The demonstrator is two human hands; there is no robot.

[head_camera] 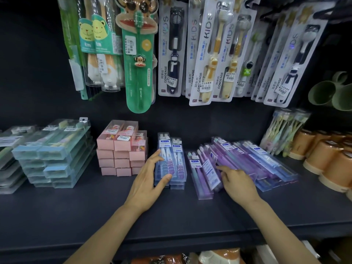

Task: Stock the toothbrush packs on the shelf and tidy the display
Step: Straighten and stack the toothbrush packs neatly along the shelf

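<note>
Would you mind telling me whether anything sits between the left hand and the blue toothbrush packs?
Nothing visible does: the left hand already touches the near-left blue toothbrush packs, thumb and fingers on their stack. The pink boxes stand clear to its left.

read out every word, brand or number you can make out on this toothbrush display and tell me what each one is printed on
"KIDS": hanging grey blister cards.
"CONDENSE": lower part of those same cards.
"TOOTHBRUSH": small print beside it on those cards.
"2.00": white price sticker on one hanging card.
"7.00": price sticker on the green monkey pack.
Labels on the shelf packs near the left hand and right hand: too small to read.
</note>
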